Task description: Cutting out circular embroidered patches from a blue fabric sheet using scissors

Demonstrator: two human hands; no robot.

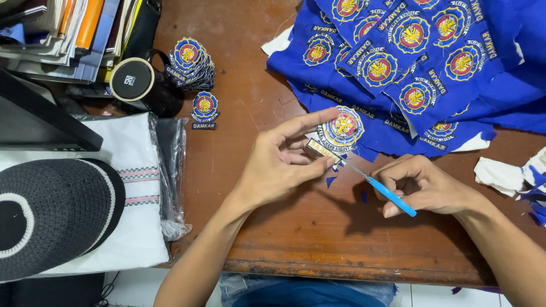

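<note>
My left hand pinches a round embroidered patch with a small label strip under it, holding it just above the wooden table. My right hand grips a small cutting tool with a blue handle; its thin metal tip touches the patch's lower edge. Small blue fabric scraps lie beneath the patch. A large blue cloth covered with several identical embroidered emblems is spread at the upper right.
A stack of finished patches and one loose patch sit near a black mug. A black-and-white cap rests on bagged white fabric at left. Books fill the top left; cloth offcuts lie at right.
</note>
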